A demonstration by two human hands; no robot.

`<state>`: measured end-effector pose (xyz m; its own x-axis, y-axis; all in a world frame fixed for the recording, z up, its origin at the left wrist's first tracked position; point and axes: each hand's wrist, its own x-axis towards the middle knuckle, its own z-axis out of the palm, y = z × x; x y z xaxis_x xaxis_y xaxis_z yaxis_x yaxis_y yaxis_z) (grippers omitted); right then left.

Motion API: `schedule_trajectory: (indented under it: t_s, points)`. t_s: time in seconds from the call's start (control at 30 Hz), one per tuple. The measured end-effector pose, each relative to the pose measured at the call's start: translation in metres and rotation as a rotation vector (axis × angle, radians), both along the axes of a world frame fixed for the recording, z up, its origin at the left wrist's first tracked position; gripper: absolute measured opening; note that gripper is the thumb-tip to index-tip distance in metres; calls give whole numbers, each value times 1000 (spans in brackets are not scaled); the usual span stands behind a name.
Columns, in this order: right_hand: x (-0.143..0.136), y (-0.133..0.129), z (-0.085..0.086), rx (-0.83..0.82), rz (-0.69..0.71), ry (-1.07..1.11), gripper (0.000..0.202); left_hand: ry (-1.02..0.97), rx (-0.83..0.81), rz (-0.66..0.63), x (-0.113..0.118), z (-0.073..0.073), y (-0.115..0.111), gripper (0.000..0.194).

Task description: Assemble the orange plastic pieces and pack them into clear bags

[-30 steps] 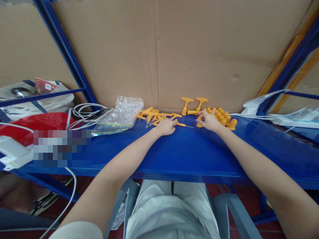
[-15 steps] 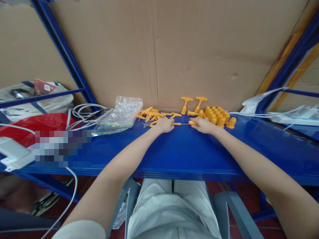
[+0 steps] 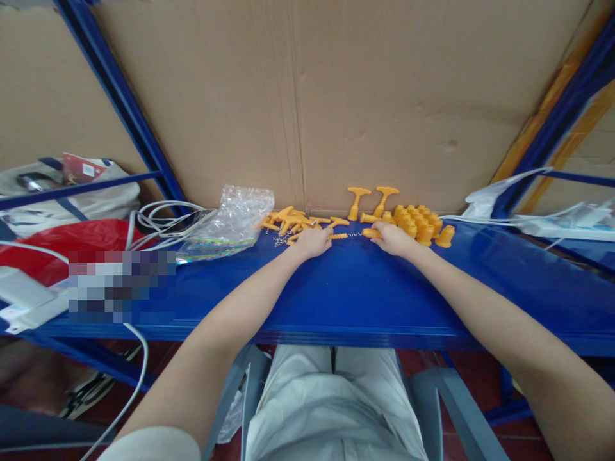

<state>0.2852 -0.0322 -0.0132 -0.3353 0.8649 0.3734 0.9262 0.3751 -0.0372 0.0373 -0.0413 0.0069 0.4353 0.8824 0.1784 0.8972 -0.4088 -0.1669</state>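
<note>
On blue shelf (image 3: 365, 294), left hand (image 3: 313, 241) and right hand (image 3: 394, 238) each grip yellow chain-linked pieces (image 3: 346, 235).

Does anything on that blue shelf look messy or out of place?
Mostly tidy. The orange caps stand in neat rows on the right, but the T-shaped orange pieces lie jumbled beside a crumpled plastic bag, and loose white cables sprawl at left.

A single head-worn camera looks forward and down along both outstretched arms, the left hand (image 3: 314, 241) and right hand (image 3: 393, 238) far from the lens, blue shelf (image 3: 365, 294) beneath, cardboard wall (image 3: 384, 96) just beyond.
</note>
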Motion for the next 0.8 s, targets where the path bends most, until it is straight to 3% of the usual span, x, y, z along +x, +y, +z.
schedule_trajectory:
  t_s: [0.23,0.5,0.67,0.8]
  points:
    - [3,1,1,47,134,41,29,-14,18,8,0,0,-1,40]
    - [4,4,-1,81,160,104,31,-28,22,10,-1,-2,1,39]
    - [-4,-3,1,107,265,121,33,-108,63,11,2,-2,-2,38]
    - [-14,-10,3,121,251,133,41,-168,122,-11,5,0,-5,40]
